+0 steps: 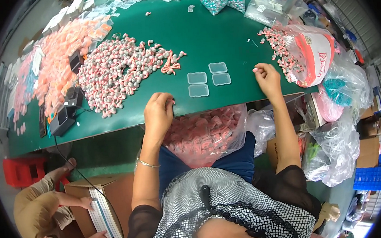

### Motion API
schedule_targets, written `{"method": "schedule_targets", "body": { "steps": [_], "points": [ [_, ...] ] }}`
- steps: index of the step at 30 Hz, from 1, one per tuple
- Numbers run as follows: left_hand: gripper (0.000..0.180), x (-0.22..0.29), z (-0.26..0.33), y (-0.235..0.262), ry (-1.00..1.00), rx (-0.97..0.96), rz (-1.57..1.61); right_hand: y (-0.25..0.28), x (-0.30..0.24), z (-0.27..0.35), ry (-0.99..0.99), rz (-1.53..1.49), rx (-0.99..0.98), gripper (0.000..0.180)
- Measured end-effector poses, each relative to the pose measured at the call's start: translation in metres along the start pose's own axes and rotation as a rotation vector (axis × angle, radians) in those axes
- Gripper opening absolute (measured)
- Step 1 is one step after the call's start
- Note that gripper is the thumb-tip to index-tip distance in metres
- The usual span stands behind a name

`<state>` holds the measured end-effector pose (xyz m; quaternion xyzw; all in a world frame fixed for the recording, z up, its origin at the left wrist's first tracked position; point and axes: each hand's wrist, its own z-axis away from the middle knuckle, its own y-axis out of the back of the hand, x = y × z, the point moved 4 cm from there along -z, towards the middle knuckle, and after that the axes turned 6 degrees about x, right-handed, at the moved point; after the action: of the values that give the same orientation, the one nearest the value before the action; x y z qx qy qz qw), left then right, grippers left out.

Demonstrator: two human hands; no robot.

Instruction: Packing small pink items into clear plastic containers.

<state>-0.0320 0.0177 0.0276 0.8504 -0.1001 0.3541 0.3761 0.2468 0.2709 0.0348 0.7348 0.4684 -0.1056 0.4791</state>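
Note:
My left hand rests at the table's front edge with its fingers curled together. Whether anything is inside them is hidden. Over the right part of the table, my right hand has its fingers bent in a pinch. A pink spot shows at the fingertips, too small to name. Between my hands, clear plastic cases lie flat and opened out on the green table. Left of them spreads a big heap of small rounded pink-and-grey pieces, with a bundled orange-pink cord at its right edge.
A white-and-red bag spills similar pieces at the right. Orange plastic parts pile up at the left, beside black devices. A clear bag of pink cases sits at my lap. Another person handles a carton at lower left.

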Motion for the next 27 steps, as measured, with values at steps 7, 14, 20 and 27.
{"method": "schedule_targets", "body": {
  "steps": [7,14,20,27],
  "points": [
    [0.012,0.018,-0.017,-0.036,0.025,-0.044,0.284,-0.055,-0.119,0.051,0.104,-0.345,-0.233,0.012],
    [0.011,0.018,-0.014,-0.055,-0.122,0.001,0.116,-0.081,-0.131,0.056,0.167,-0.020,-0.299,0.011],
    [0.021,0.015,-0.011,-0.050,-0.138,-0.009,0.088,-0.091,-0.130,0.049,0.328,0.107,-0.335,0.013],
    [0.042,0.016,-0.016,-0.035,-0.197,-0.100,-0.065,-0.089,-0.131,0.043,0.386,0.057,-0.413,0.013]
  ]
}}
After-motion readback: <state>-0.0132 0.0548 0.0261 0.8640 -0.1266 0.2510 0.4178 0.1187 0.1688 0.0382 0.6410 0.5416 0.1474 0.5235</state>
